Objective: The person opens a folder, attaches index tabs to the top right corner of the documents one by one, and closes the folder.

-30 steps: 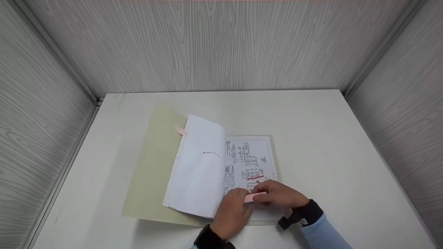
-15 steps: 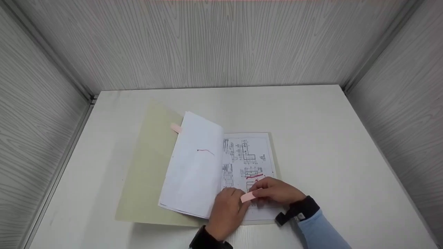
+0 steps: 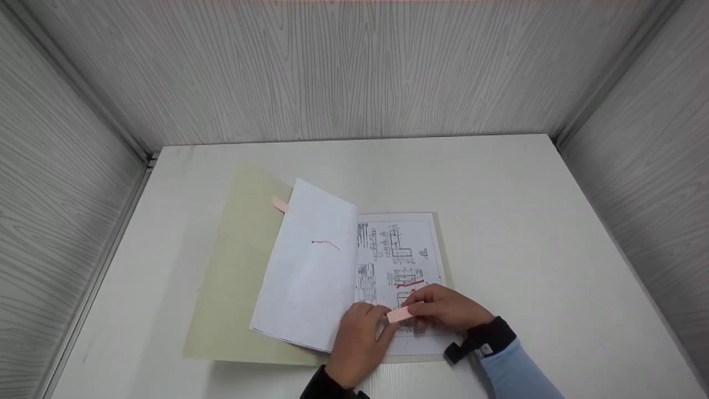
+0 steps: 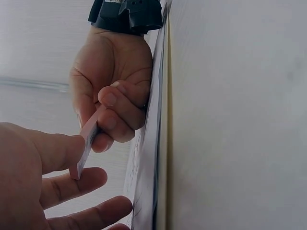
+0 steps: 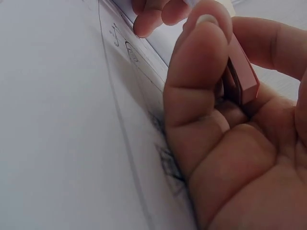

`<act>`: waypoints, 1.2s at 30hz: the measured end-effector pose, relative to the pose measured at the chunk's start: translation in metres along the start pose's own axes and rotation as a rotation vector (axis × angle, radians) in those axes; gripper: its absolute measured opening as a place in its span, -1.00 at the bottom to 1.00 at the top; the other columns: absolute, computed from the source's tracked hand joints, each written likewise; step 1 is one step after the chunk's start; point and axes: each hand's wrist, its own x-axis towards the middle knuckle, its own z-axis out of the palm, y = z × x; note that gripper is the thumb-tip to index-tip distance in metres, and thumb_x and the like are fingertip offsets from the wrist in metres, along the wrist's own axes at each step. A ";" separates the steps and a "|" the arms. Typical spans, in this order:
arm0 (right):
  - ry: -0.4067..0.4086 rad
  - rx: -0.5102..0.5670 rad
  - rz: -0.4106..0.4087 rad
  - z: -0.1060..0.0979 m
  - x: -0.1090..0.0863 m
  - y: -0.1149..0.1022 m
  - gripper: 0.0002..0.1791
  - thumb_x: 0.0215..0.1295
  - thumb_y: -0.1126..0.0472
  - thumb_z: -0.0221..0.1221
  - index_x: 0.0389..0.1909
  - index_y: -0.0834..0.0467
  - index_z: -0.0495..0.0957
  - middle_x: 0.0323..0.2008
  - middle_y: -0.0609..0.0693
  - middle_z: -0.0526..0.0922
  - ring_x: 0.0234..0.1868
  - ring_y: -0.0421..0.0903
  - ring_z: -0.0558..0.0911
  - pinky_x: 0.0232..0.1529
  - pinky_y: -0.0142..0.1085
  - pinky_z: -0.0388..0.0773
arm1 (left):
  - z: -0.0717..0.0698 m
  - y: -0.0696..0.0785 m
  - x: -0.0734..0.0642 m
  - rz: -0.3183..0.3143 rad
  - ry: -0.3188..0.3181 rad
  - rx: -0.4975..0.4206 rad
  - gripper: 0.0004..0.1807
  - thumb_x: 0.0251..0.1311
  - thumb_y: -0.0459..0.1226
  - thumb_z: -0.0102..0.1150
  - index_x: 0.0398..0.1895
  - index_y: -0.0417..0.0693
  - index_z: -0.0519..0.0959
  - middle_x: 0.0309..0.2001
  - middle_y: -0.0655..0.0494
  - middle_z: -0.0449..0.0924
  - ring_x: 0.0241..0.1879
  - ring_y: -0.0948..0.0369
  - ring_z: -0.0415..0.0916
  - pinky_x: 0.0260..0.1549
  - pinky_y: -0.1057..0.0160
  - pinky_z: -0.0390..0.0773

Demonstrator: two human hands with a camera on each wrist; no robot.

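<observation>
A narrow pad of pink sticky notes (image 3: 400,314) is held over the lower part of a printed drawing page (image 3: 399,238). My right hand (image 3: 451,307) pinches the pad between thumb and fingers. My left hand (image 3: 359,341) is at the pad's other end; in the left wrist view its thumb and index finger (image 4: 91,182) take hold of that end. The pad's thick edge (image 5: 247,72) shows in the right wrist view, partly hidden by fingers. Turned-over white pages (image 3: 310,277) stand half raised at left, with a pink sticky tab (image 3: 280,204) jutting from their edge.
A pale yellow-green folder cover (image 3: 227,299) lies opened to the left, under the white pages. All of this is on a white table (image 3: 526,221). Grey wood-patterned panels (image 3: 354,72) enclose the table at the back and both sides.
Both hands have stayed near the same spot with the pad between them. The pad shows a little more between the hands than one second ago. The head view has shifted slightly.
</observation>
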 end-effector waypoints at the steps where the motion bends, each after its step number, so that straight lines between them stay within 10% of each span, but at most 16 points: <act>1: -0.004 0.018 -0.003 0.000 0.000 0.001 -0.72 0.36 0.13 0.14 -0.12 0.25 0.67 -0.45 0.07 0.65 -0.49 -0.14 0.55 -0.45 -0.40 0.46 | 0.000 0.000 0.000 -0.001 0.001 0.000 -0.76 0.21 0.00 0.23 -0.19 0.09 0.64 -0.35 0.33 0.49 -0.27 0.32 0.34 -0.21 0.25 0.37; 22: 0.018 -0.040 0.012 0.002 -0.001 -0.004 -0.70 0.36 0.05 0.14 -0.19 0.21 0.66 -0.53 0.01 0.59 -0.53 -0.14 0.51 -0.52 -0.42 0.39 | 0.002 -0.002 0.001 0.081 0.084 -0.038 -0.80 0.17 -0.10 0.30 -0.21 0.04 0.63 -0.29 0.26 0.57 -0.19 0.28 0.43 -0.16 0.22 0.42; 36: 0.075 0.050 0.034 0.004 0.000 -0.001 -0.66 0.37 0.02 0.12 -0.11 0.22 0.61 -0.48 0.08 0.58 -0.51 -0.10 0.52 -0.52 -0.40 0.40 | -0.002 -0.003 0.002 -0.030 0.085 -0.126 -0.77 0.23 -0.05 0.23 -0.14 0.09 0.62 -0.30 0.36 0.53 -0.24 0.35 0.40 -0.23 0.27 0.44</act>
